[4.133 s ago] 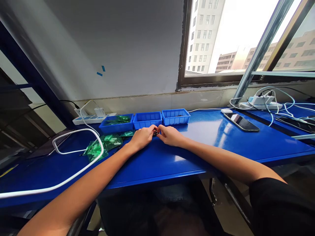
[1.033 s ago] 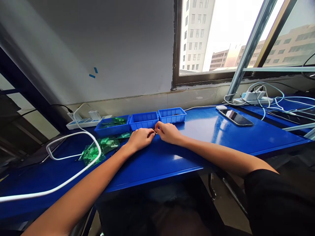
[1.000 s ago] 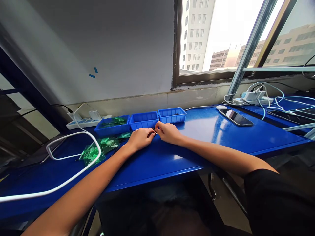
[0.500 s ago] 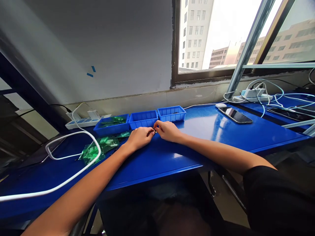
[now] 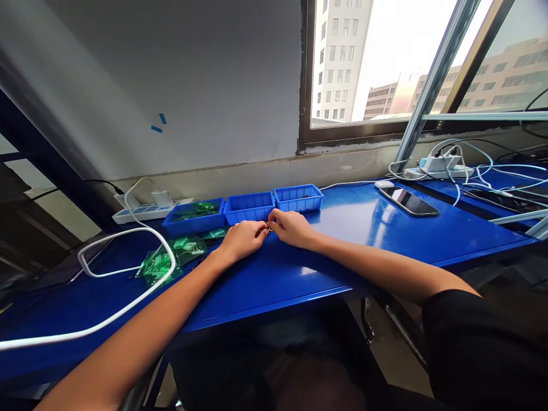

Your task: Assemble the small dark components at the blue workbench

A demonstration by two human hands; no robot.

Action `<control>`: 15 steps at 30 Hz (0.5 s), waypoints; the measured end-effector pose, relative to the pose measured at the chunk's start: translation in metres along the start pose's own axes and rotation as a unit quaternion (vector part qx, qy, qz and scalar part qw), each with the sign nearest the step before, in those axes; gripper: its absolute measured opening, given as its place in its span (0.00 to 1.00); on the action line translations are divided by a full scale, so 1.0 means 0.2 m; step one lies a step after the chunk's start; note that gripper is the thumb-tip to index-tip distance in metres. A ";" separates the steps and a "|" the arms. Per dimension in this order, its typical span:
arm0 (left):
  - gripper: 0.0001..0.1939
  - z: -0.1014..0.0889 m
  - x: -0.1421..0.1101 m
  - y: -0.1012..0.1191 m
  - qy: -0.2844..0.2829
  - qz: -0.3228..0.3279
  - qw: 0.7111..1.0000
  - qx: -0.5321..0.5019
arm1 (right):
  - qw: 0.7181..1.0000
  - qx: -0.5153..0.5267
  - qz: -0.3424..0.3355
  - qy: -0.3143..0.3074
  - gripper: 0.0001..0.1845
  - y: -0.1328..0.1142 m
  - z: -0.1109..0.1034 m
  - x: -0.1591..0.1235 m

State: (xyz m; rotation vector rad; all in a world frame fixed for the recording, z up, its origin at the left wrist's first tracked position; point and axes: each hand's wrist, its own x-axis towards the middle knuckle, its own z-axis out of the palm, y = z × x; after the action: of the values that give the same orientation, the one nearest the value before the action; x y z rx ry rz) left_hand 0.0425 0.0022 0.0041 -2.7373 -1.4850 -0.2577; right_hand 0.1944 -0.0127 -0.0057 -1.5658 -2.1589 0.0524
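My left hand (image 5: 244, 238) and my right hand (image 5: 293, 229) meet over the blue table, fingertips almost touching. Both are closed in a pinch on a small dark part with a shiny metallic bit (image 5: 269, 229). Fingers cover most of it, and its kind is too small to make out. Just behind my hands stands the middle blue bin (image 5: 249, 216). To its right is another blue bin (image 5: 298, 204) with a few small dark pieces in it. The left blue bin (image 5: 171, 227) holds green-wrapped pieces.
Green plastic bags (image 5: 160, 267) lie left of my left forearm, under a looping white cable (image 5: 107, 322). A power strip (image 5: 128, 214) sits behind the bins. At the right are a phone (image 5: 409, 201), a small white case (image 5: 384, 184) and another power strip with tangled cables (image 5: 443, 166).
The view has shifted slightly to the right since the earliest frame. My hands stay together in nearly the same spot, with the fingertips slightly rearranged around the small part.
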 end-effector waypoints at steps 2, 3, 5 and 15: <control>0.16 0.00 0.00 0.00 -0.001 -0.001 1.000 0.002 | 1.000 0.000 -0.004 0.000 0.12 0.00 0.00 0.00; 0.16 0.00 0.00 0.00 0.000 -0.002 1.000 0.002 | 1.000 0.001 -0.006 -0.001 0.12 0.00 0.00 0.00; 0.15 0.01 0.00 0.00 0.002 -0.005 1.000 0.002 | 1.000 0.004 -0.009 -0.002 0.11 0.00 0.00 0.00; 0.16 0.01 0.00 -0.01 0.000 0.011 1.000 -0.017 | 0.999 0.034 -0.035 0.011 0.12 0.01 0.00 0.00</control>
State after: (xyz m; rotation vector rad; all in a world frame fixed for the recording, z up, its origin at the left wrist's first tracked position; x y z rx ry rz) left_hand 0.0418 0.0039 0.0021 -2.7788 -1.4631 -0.2848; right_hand 0.1954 -0.0127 -0.0062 -1.4465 -2.1698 0.0847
